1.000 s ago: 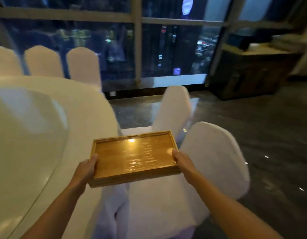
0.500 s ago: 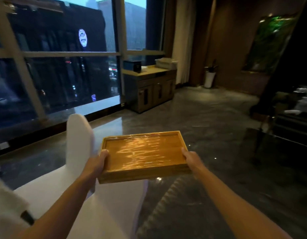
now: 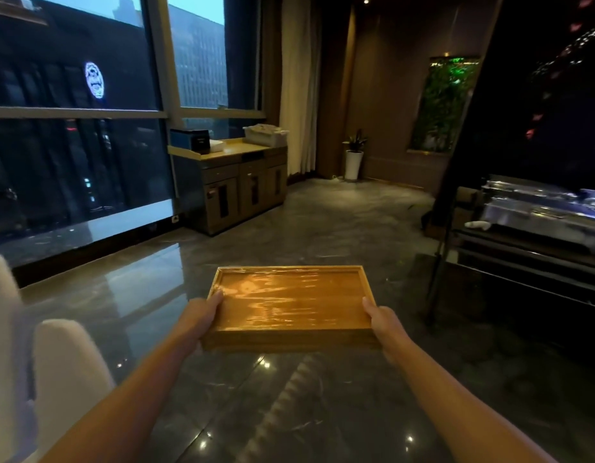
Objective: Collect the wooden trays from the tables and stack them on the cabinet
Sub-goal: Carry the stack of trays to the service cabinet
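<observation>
Two white fabric-covered chair backs point(image 3: 65, 372) are showing at the lower left, both cut off by the frame edge. The left hand point(image 3: 199, 317) is gripping the left short side of the wooden tray point(image 3: 289, 305); its thumb is lying over the rim, while the fingers are hidden beneath the tray. The tray is rectangular, shallow and raised-rimmed, with a glossy wrinkled film over it, and nothing is lying in it. It is being held level in the air above the polished dark stone floor point(image 3: 322, 228), well apart from the cabinet point(image 3: 236, 182). That cabinet is standing against the window, its pale top surface carrying a dark box point(image 3: 194, 140) at the left end and a pale container point(image 3: 266, 133) at the right end; the contents are too blurred to identify. The right hand point(image 3: 384, 324) is clasping the tray's right short side, fingers likewise concealed underneath. A white potted plant point(image 3: 353, 155) is standing in the far corner.
</observation>
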Tool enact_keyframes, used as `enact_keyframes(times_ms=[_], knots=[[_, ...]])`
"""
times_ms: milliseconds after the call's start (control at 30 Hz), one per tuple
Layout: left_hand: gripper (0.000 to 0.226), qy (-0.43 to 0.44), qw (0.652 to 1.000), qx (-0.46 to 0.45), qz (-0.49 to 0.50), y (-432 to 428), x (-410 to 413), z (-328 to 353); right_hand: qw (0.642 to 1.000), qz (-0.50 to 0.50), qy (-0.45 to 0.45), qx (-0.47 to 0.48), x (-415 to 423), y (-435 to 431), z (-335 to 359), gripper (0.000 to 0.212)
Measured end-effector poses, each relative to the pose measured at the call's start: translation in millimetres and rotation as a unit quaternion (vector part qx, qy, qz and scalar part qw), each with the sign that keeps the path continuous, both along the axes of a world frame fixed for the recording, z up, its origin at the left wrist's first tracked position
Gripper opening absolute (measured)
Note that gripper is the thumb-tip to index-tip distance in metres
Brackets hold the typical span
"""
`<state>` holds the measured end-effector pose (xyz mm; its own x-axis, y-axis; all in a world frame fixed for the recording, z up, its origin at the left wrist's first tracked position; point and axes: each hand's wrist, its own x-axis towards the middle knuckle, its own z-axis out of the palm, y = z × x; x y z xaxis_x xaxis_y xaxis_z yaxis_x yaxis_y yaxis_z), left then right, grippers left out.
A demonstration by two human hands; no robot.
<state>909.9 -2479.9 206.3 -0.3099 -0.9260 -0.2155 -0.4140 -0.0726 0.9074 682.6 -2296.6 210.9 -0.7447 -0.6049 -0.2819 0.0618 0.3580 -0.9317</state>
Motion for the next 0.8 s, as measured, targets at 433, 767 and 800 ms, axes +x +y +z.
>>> enact_keyframes(times_ms=[433,767,800], knots=[[0.052,0.001,1.0,0.022,0.002,-188,-198,-6,1.0,0.004,0.015,0.004,-189,-173,8,0.047],[0.055,-0.003,1.0,0.004,0.02,-365,-340,32,1.0,0.005,0.022,-0.005,-333,-355,42,0.048],[0.055,0.0,1.0,0.0,0.023,-382,-355,31,1.0,0.006,0.016,-0.009,-349,-374,42,0.047]])
